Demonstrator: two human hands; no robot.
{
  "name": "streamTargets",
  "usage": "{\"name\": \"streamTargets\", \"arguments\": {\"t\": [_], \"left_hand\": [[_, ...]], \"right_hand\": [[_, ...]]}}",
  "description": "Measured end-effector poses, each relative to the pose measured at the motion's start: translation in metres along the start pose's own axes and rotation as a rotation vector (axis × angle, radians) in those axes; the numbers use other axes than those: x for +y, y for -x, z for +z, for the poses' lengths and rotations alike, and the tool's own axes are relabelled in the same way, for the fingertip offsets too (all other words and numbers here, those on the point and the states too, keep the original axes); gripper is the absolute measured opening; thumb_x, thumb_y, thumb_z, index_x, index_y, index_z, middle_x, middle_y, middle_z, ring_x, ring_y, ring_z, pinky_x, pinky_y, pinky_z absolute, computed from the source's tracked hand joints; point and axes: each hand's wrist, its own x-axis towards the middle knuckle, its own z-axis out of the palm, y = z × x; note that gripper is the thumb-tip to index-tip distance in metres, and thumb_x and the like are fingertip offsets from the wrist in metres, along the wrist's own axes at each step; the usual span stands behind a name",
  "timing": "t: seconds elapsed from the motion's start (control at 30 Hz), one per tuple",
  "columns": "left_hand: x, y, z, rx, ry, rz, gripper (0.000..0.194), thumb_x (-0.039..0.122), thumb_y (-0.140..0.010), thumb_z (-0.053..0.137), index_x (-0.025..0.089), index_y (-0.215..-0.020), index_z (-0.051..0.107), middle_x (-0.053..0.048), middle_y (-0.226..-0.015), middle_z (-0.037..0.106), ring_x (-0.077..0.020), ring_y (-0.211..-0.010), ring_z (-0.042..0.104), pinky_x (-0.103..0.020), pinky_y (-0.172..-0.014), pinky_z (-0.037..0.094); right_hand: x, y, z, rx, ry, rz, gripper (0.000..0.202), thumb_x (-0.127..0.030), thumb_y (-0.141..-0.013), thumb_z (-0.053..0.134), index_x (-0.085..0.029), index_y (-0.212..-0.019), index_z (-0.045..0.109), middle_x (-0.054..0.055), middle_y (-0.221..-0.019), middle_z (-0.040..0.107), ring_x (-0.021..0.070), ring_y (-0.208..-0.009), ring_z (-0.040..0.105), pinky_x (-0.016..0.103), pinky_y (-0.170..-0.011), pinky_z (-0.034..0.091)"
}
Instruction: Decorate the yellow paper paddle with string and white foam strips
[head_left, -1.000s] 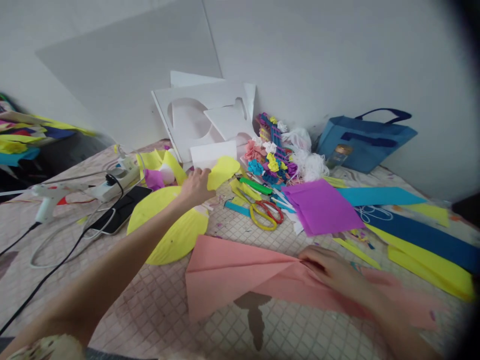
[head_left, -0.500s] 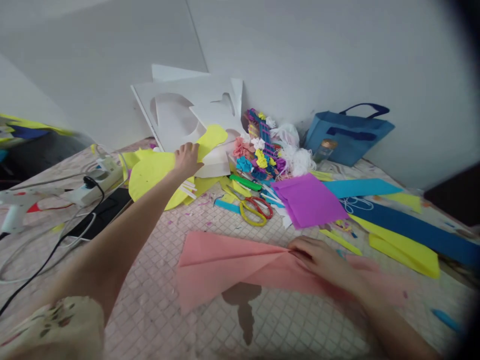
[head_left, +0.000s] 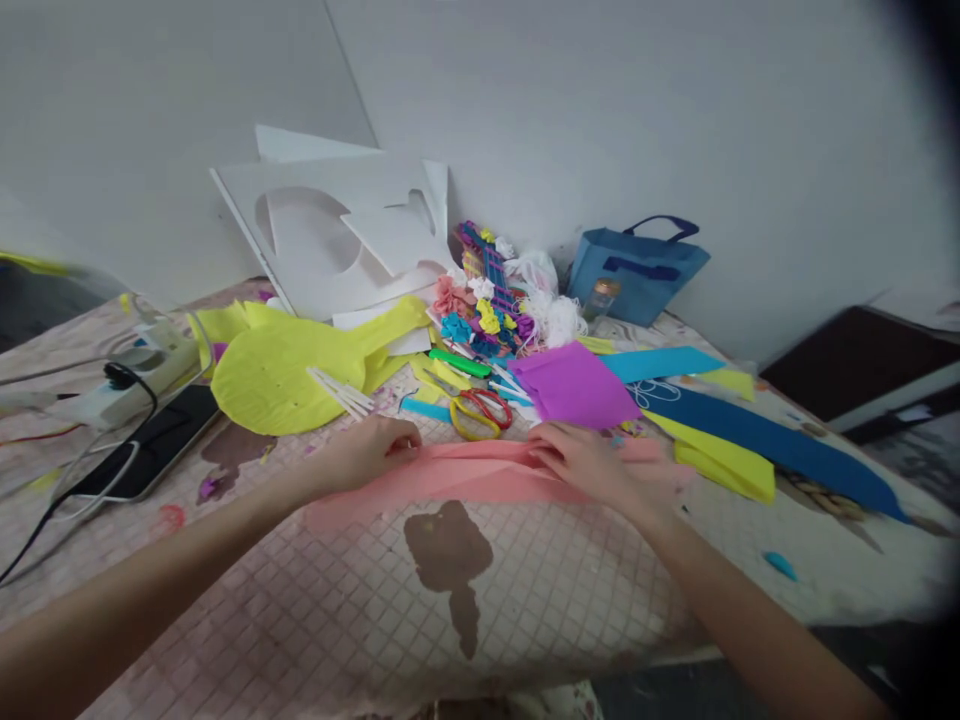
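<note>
A long, loosely folded sheet of pink crepe paper (head_left: 457, 480) lies across the table in front of me. My left hand (head_left: 367, 455) is at its left part, fingers curled onto the far edge. Further right, my right hand (head_left: 574, 458) pinches the same paper along its upper fold. Just beyond the paper lie scissors (head_left: 476, 425) with yellow and red handles. To the left is a flat yellow paper-covered shape (head_left: 281, 370), round with a long neck, with several thin white sticks (head_left: 341, 390) on it.
Behind are white cut-out boards (head_left: 300, 240), several crepe flowers (head_left: 487, 315), a green cutter (head_left: 460, 363) and a blue bag (head_left: 630, 270). Purple paper (head_left: 577, 385) and dark blue paper (head_left: 772, 440) lie right. A power strip (head_left: 139, 380) with cables and a phone (head_left: 154, 445) stand left.
My left hand has left the yellow shape and come down to the pink paper, where both hands now are. The pink paper is further from me, bunched narrower, nearer the scissors.
</note>
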Motion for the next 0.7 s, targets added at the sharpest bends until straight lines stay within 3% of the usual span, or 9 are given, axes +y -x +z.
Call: {"name": "streamTargets", "arguments": {"t": [0.1,0.2,0.3,0.4,0.6,0.7], "left_hand": [[-0.008,0.006,0.003,0.111,-0.050,-0.033,0.025,0.026,-0.087,0.047,0.017,-0.103,0.065,-0.008,-0.098,0.069,-0.0228,-0.087,0.065,-0.034,-0.075,0.048],[-0.003,0.018,0.023,0.254,-0.095,0.067,0.029,0.031,-0.089,0.051,0.017,-0.113,0.059,-0.012,-0.114,0.064,-0.0267,-0.105,0.059,-0.040,-0.089,0.046],[0.008,0.028,0.046,0.209,-0.094,0.132,0.033,0.034,-0.086,0.059,0.018,-0.114,0.057,-0.011,-0.115,0.062,-0.0269,-0.106,0.059,-0.040,-0.088,0.047],[0.012,0.032,0.058,0.206,-0.175,0.097,0.022,0.019,-0.088,0.054,0.020,-0.109,0.059,-0.008,-0.109,0.064,-0.0249,-0.097,0.060,-0.039,-0.083,0.047],[0.013,0.041,0.047,0.261,-0.146,0.182,0.020,0.012,-0.092,0.043,0.020,-0.097,0.061,-0.005,-0.097,0.062,-0.0204,-0.086,0.057,-0.035,-0.078,0.043],[0.019,0.058,0.040,0.193,-0.155,0.278,0.019,0.009,-0.091,0.045,0.020,-0.092,0.061,-0.005,-0.094,0.062,-0.0203,-0.086,0.056,-0.034,-0.080,0.041]], "right_hand": [[0.002,-0.006,0.002,-0.104,-0.019,0.083,0.029,-0.014,-0.085,0.053,-0.022,-0.113,0.059,0.008,-0.110,0.067,0.0213,-0.094,0.064,0.031,-0.077,0.048],[0.004,-0.010,0.006,-0.118,-0.033,0.109,0.035,-0.010,-0.083,0.051,-0.020,-0.116,0.058,0.010,-0.114,0.066,0.0219,-0.099,0.063,0.032,-0.081,0.047],[0.004,-0.011,0.009,-0.101,-0.060,0.060,0.032,-0.009,-0.084,0.050,-0.020,-0.113,0.058,0.008,-0.114,0.065,0.0207,-0.103,0.061,0.032,-0.084,0.045],[0.004,-0.012,0.009,-0.091,-0.068,0.041,0.026,-0.011,-0.085,0.050,-0.020,-0.108,0.059,0.007,-0.107,0.066,0.0192,-0.096,0.061,0.030,-0.080,0.044],[0.007,-0.015,0.003,-0.094,-0.066,0.051,0.013,-0.014,-0.088,0.048,-0.019,-0.093,0.059,0.004,-0.089,0.065,0.0160,-0.080,0.059,0.025,-0.068,0.040],[0.009,-0.018,0.006,-0.107,-0.063,0.049,0.012,-0.014,-0.088,0.048,-0.018,-0.090,0.059,0.004,-0.089,0.065,0.0155,-0.079,0.058,0.025,-0.067,0.038]]}}
